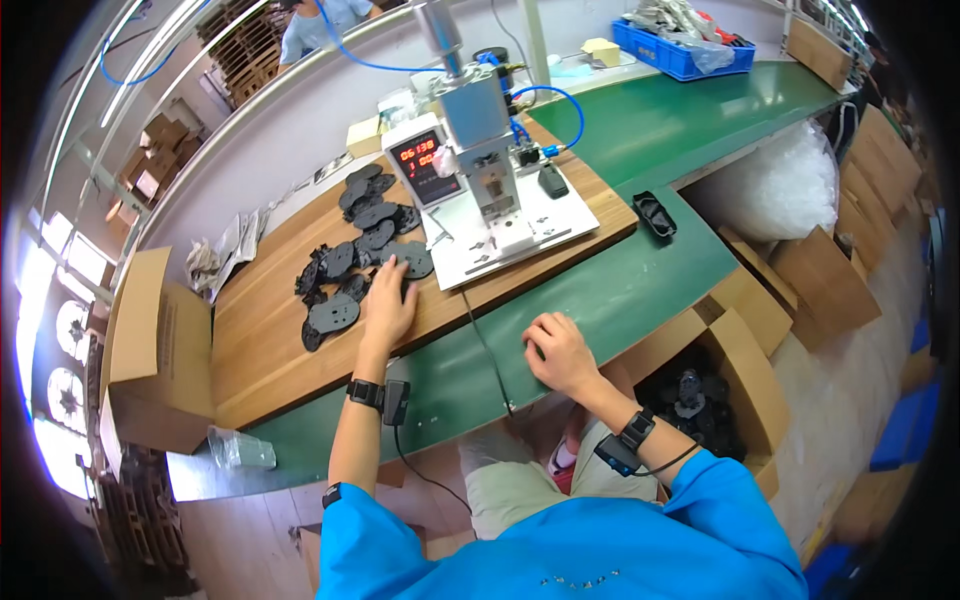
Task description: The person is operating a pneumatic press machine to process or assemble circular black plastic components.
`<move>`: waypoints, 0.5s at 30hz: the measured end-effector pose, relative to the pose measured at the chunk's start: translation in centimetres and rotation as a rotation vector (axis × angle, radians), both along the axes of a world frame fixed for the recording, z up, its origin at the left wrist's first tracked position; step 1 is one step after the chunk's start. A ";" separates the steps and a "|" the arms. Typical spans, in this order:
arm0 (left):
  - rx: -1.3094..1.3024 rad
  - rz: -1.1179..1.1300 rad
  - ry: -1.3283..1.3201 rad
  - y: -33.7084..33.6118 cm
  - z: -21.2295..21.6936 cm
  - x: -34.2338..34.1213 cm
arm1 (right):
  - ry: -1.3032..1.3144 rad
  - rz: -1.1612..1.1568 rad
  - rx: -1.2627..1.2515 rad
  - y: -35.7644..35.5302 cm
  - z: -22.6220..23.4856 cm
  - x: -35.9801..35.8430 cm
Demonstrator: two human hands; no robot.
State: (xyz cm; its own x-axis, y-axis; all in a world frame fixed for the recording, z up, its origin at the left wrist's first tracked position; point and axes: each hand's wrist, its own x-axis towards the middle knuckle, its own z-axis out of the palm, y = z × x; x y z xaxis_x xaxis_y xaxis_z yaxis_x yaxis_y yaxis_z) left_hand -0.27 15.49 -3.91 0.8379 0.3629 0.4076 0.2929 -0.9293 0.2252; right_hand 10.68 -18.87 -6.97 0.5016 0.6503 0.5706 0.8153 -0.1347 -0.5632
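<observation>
My left hand [389, 305] lies over the wooden board, fingers stretched forward and apart. Its fingertips are at the near edge of a flat, dark grey oval plate [412, 259]; they do not close round it. More such plates [334, 314], mixed with small black parts [312, 275], form a loose pile left of that hand. On the green table's front part rests my right hand [560, 352], fingers curled in, with nothing visible in them. Beyond both hands stands a bench press machine [478, 130] on a white base plate [520, 245], beside a control box with a lit red display [424, 165].
A cardboard box [160, 350] and a clear plastic cup [240, 449] stand at left. An open carton of black parts [695, 400] is below the table's right edge. A black object [654, 216] lies right of the board. A blue crate [680, 50] is farther back.
</observation>
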 end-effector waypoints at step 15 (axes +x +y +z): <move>-0.117 0.102 -0.098 -0.5 1.0 -2.8 | -0.045 0.011 -0.021 -0.2 -0.1 0.1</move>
State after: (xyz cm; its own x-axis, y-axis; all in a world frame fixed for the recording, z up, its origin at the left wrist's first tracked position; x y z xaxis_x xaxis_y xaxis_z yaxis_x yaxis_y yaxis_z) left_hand -3.10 15.01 -2.95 0.7525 0.4935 0.4361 0.3554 -0.8618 0.3620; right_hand 10.80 -19.10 -7.08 0.4679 0.6680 0.5787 0.8415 -0.1367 -0.5226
